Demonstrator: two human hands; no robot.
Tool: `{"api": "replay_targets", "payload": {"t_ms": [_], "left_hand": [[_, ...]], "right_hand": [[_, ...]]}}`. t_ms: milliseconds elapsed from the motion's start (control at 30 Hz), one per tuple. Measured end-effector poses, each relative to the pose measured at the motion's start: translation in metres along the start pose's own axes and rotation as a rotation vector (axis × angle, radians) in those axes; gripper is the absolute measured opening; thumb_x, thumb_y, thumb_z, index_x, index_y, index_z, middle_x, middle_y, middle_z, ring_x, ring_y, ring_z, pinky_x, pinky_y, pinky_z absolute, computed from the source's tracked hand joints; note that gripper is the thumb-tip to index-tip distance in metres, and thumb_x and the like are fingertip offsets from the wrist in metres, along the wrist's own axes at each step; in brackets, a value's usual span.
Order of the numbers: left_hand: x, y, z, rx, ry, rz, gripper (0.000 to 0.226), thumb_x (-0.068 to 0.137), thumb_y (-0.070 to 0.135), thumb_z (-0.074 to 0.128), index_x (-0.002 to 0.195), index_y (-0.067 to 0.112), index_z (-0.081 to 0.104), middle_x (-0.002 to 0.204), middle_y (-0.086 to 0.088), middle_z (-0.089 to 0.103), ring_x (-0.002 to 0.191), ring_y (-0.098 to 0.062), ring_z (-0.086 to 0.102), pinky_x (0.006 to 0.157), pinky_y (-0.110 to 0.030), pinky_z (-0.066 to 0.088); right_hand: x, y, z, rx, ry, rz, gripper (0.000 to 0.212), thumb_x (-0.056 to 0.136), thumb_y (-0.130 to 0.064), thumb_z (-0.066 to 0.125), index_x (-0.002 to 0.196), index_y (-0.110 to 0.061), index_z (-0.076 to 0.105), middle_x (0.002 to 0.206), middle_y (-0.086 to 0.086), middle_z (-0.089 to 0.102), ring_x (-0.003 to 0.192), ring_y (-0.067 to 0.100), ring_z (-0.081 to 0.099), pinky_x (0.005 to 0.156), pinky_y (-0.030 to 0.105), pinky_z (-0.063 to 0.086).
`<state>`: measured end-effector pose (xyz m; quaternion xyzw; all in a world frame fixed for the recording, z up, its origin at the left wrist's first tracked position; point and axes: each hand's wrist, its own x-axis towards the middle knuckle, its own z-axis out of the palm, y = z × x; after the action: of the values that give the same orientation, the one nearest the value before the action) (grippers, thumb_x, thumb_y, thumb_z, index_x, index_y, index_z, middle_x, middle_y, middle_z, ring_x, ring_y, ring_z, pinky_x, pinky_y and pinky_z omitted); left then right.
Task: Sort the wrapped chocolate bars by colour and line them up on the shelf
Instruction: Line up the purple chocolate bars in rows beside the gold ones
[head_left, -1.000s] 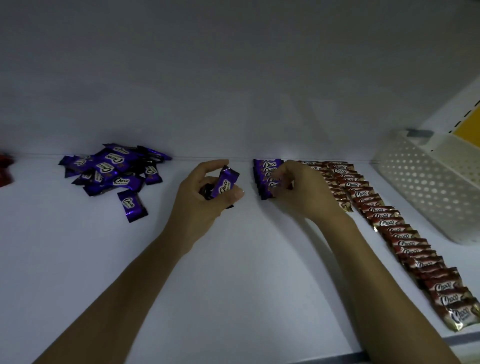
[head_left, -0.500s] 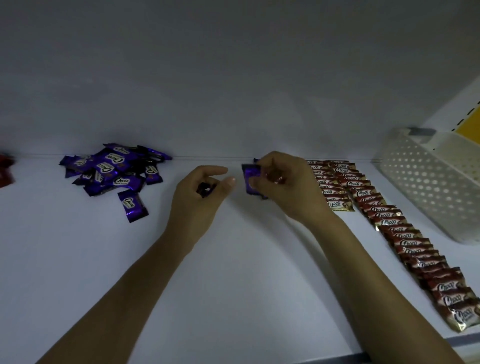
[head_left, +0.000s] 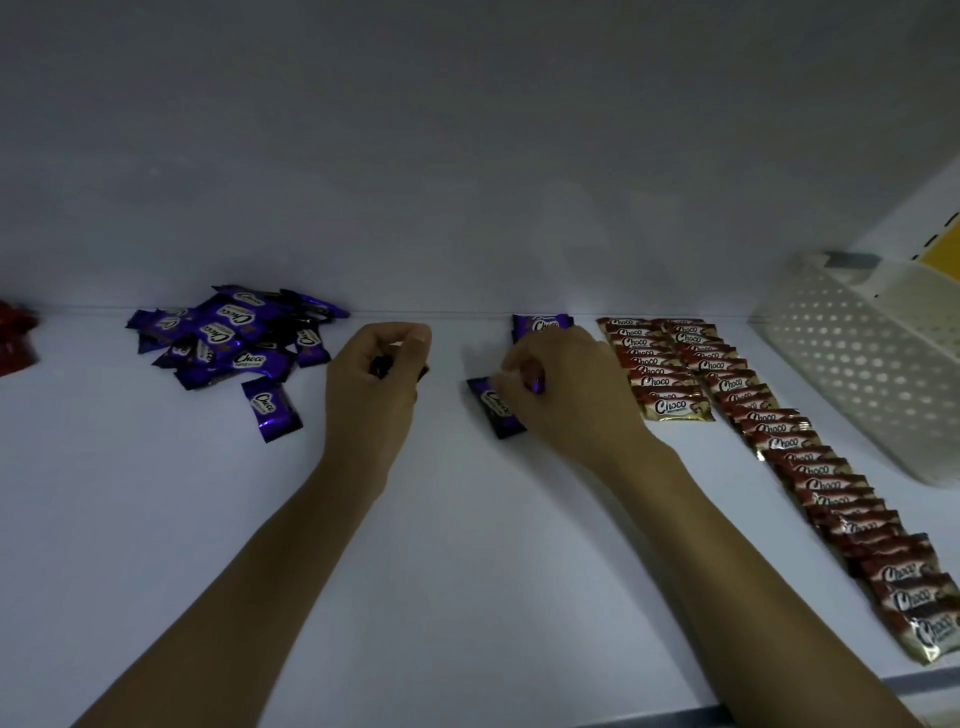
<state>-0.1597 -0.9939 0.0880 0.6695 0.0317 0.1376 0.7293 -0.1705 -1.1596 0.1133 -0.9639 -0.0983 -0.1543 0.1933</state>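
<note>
A loose heap of purple wrapped bars (head_left: 234, 332) lies at the back left of the white shelf (head_left: 467, 545), with one stray purple bar (head_left: 270, 408) in front of it. My left hand (head_left: 379, 369) is closed around more purple bars, mostly hidden in the fist. My right hand (head_left: 561, 384) pinches a purple bar (head_left: 493, 408) and presses it onto the front of a short purple row (head_left: 540, 325) that starts at the back wall. Two rows of red-and-gold bars (head_left: 675, 364) run from the back wall toward the front right.
A white perforated basket (head_left: 857, 364) stands at the right end of the shelf. Some red wrappers (head_left: 15, 338) show at the far left edge. A yellow label (head_left: 943, 257) sits on the right wall. The shelf's front lip (head_left: 727, 714) runs along the bottom.
My right hand took a purple bar from my left hand and moved it down onto the purple row. My left hand closed into a fist and drifted slightly left.
</note>
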Motion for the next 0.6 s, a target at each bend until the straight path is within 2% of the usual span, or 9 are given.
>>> {"api": "replay_targets", "payload": {"t_ms": [33, 100, 133, 233, 267, 333, 433, 533, 600], "left_hand": [[0.0, 0.0, 0.0, 0.003, 0.004, -0.008, 0.012, 0.093, 0.021, 0.06, 0.082, 0.022, 0.061, 0.067, 0.003, 0.055, 0.043, -0.002, 0.044, 0.039, -0.009, 0.031], [0.001, -0.001, 0.0, 0.006, 0.005, -0.018, 0.013, 0.094, 0.021, 0.059, 0.081, 0.022, 0.061, 0.066, 0.003, 0.054, 0.043, -0.003, 0.042, 0.039, -0.01, 0.031], [0.001, -0.001, -0.001, 0.008, 0.0, -0.015, 0.014, 0.094, 0.021, 0.059, 0.081, 0.023, 0.061, 0.066, 0.003, 0.054, 0.043, -0.003, 0.042, 0.039, -0.01, 0.031], [0.001, -0.001, -0.001, 0.019, -0.011, -0.002, 0.016, 0.094, 0.02, 0.059, 0.079, 0.024, 0.061, 0.065, 0.003, 0.054, 0.045, -0.004, 0.042, 0.041, -0.011, 0.031], [0.0, -0.001, -0.001, 0.023, -0.011, -0.002, 0.016, 0.094, 0.02, 0.059, 0.078, 0.025, 0.061, 0.065, 0.004, 0.054, 0.046, -0.004, 0.042, 0.041, -0.011, 0.031], [0.0, -0.002, 0.0, 0.017, -0.007, -0.01, 0.016, 0.093, 0.021, 0.059, 0.078, 0.026, 0.061, 0.066, 0.003, 0.054, 0.046, -0.004, 0.042, 0.04, -0.01, 0.032], [0.001, -0.002, 0.0, 0.008, -0.006, -0.013, 0.017, 0.094, 0.02, 0.059, 0.078, 0.026, 0.061, 0.066, 0.003, 0.054, 0.045, -0.004, 0.041, 0.039, -0.01, 0.031], [0.001, -0.002, 0.001, 0.025, -0.018, -0.009, 0.016, 0.094, 0.02, 0.059, 0.079, 0.026, 0.062, 0.066, 0.003, 0.054, 0.048, -0.005, 0.042, 0.04, -0.01, 0.031], [0.0, -0.003, 0.001, 0.032, -0.019, -0.003, 0.016, 0.094, 0.02, 0.058, 0.08, 0.027, 0.062, 0.066, 0.004, 0.054, 0.049, -0.005, 0.042, 0.041, -0.011, 0.031]], "right_hand": [[-0.001, -0.003, 0.003, -0.18, -0.048, 0.018, 0.028, 0.087, -0.045, 0.057, 0.091, -0.019, 0.069, 0.085, -0.002, 0.061, 0.09, 0.018, 0.052, 0.075, 0.028, 0.028], [-0.001, -0.008, 0.005, -0.37, -0.113, 0.013, 0.037, 0.088, -0.052, 0.051, 0.091, -0.02, 0.07, 0.091, 0.001, 0.062, 0.096, 0.021, 0.052, 0.075, 0.03, 0.023], [-0.001, -0.009, 0.004, -0.334, -0.137, 0.005, 0.033, 0.087, -0.05, 0.054, 0.09, -0.02, 0.07, 0.092, 0.001, 0.062, 0.094, 0.021, 0.053, 0.075, 0.029, 0.025], [0.0, -0.005, -0.008, 0.034, -0.269, 0.038, 0.013, 0.075, -0.037, 0.073, 0.081, -0.027, 0.067, 0.084, -0.006, 0.059, 0.081, 0.014, 0.055, 0.071, 0.027, 0.038], [0.002, -0.001, -0.013, 0.092, -0.309, 0.068, 0.013, 0.072, -0.033, 0.077, 0.079, -0.029, 0.066, 0.08, -0.009, 0.057, 0.079, 0.013, 0.055, 0.072, 0.028, 0.042], [0.005, 0.013, -0.023, 0.048, -0.295, 0.115, 0.012, 0.071, -0.028, 0.078, 0.08, -0.028, 0.071, 0.076, -0.013, 0.056, 0.081, 0.014, 0.058, 0.076, 0.03, 0.046], [0.007, 0.034, -0.035, -0.013, -0.203, 0.198, 0.012, 0.076, -0.02, 0.075, 0.084, -0.028, 0.076, 0.079, -0.01, 0.064, 0.084, 0.017, 0.062, 0.079, 0.029, 0.048], [0.006, 0.042, -0.036, -0.017, -0.194, 0.211, 0.017, 0.081, -0.013, 0.067, 0.084, -0.026, 0.076, 0.073, -0.016, 0.059, 0.076, 0.009, 0.055, 0.069, 0.023, 0.038], [0.007, 0.044, -0.036, -0.057, -0.205, 0.197, 0.02, 0.083, -0.011, 0.064, 0.083, -0.027, 0.075, 0.069, -0.022, 0.053, 0.075, 0.006, 0.05, 0.07, 0.023, 0.034]]}}
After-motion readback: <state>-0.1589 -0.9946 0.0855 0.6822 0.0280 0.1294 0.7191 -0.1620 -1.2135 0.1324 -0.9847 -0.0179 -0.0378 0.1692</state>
